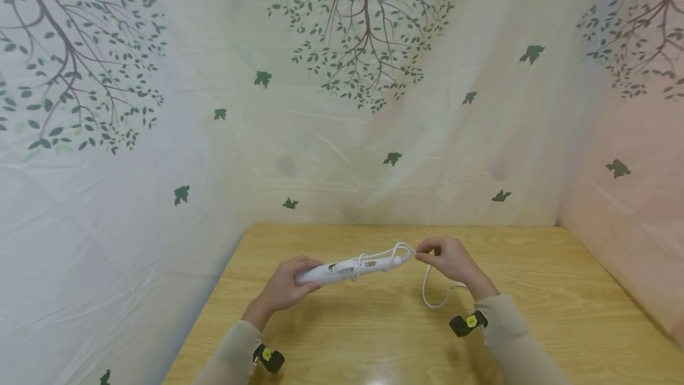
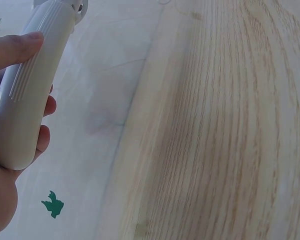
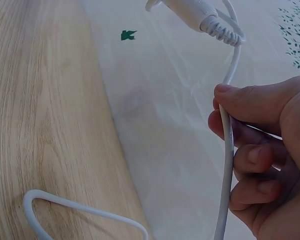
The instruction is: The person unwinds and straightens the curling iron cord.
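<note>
A white hair styling iron is held above the table, tilted slightly up toward the right. My left hand grips its rounded end; in the left wrist view the thumb lies along the ribbed side of the iron and fingertips show on the far side. A white power cord loops around the body and leaves the other end. My right hand pinches this cord near that end. In the right wrist view the cord runs down from thumb and forefinger past the curled fingers, below the coiled cord sleeve.
The wood-grain table lies under both hands. A length of cord hangs in a loop over it. A pale cloth printed with trees and green birds stands along the back and both sides. Each sleeve carries a small black wrist camera.
</note>
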The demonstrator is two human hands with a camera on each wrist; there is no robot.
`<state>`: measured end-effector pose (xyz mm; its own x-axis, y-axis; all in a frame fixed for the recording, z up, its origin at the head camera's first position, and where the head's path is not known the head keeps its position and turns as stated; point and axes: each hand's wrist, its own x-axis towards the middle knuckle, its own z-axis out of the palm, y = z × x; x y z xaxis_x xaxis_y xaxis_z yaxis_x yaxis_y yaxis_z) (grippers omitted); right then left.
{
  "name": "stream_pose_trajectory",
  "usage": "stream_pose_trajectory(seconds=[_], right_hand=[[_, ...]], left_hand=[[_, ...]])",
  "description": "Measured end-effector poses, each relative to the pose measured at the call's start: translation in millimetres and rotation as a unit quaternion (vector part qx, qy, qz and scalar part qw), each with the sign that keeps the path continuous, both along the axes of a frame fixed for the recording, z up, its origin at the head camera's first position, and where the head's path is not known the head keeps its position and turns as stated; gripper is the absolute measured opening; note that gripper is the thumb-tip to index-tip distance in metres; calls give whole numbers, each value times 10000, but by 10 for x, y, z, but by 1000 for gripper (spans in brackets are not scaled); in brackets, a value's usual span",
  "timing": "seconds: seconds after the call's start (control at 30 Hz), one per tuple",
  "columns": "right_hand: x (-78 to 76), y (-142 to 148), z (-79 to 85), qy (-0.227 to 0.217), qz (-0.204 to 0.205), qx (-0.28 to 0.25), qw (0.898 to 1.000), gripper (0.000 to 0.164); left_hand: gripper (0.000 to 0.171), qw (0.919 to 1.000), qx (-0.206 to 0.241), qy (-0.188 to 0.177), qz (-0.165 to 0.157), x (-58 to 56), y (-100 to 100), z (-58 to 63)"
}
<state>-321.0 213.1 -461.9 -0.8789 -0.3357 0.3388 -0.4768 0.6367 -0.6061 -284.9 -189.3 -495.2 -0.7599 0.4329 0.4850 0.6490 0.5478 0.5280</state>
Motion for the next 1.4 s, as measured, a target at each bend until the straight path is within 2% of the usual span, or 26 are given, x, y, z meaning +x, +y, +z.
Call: stream_pose_trajectory(seconds=[0.23, 0.47, 0.63, 0.8, 1.03, 1.2, 1.4], right_hand=[[1, 49, 39, -12, -170, -111, 9998, 10], [33, 108, 57, 96, -369, -398, 9985, 14], [50, 154, 60, -78, -331, -672, 9972, 17], [88, 203, 81, -341, 88, -1046, 9939, 19], [133, 223, 92, -679, 826, -1341, 9852, 11], [128, 242, 68, -784, 1296, -1319, 9796, 6], [118, 271, 24, -988, 2064, -1084, 9674, 4]], left_hand=[[34, 10000, 28, -18, 24, 18, -13, 22], [34, 9999, -1, -32, 111, 16, -25, -21], [33, 9998, 44, -106, 133, 9, -29, -31], [34, 9998, 101, -89, 112, -9, -38, -32], [34, 9998, 64, -95, 183, -29, -46, -55], [35, 9994, -59, -8, 344, -29, -43, -42], [35, 9994, 3, 56, 328, -24, -32, -4]])
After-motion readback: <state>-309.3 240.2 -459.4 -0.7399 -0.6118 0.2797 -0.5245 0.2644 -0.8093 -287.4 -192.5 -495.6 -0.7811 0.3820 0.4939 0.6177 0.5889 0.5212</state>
